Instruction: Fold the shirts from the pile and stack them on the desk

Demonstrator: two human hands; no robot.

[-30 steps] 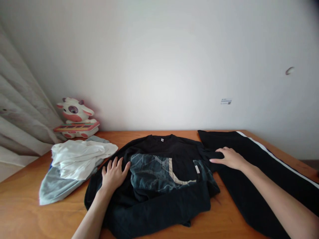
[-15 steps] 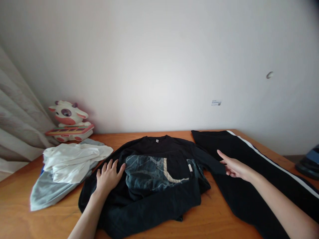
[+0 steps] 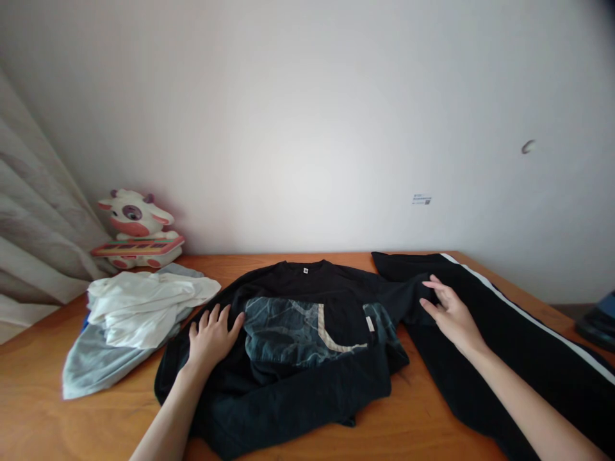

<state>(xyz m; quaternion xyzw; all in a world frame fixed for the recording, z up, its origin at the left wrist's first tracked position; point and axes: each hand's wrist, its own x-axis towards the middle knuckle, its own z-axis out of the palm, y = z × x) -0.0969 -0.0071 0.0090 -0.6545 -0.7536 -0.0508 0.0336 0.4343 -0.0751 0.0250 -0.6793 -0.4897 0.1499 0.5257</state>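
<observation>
A black sweatshirt (image 3: 307, 285) with a blue-green printed panel (image 3: 288, 330) lies spread on the wooden table (image 3: 418, 422). My left hand (image 3: 211, 339) rests flat on its left side, fingers spread. My right hand (image 3: 449, 314) lies open over the sweatshirt's right sleeve, where it meets the black trousers with a white side stripe (image 3: 519, 339). Neither hand grips anything.
A heap of white and pale grey clothes (image 3: 129, 317) lies at the left of the table. Behind it a cow-shaped toy with a keyboard (image 3: 134, 227) stands against the wall, next to a curtain (image 3: 29, 256). A dark object (image 3: 598, 317) shows at the right edge.
My right hand drew back from the sleeve with a finger extended, then came forward again and lies open on it. My left hand stayed put. The view shifted slightly.
</observation>
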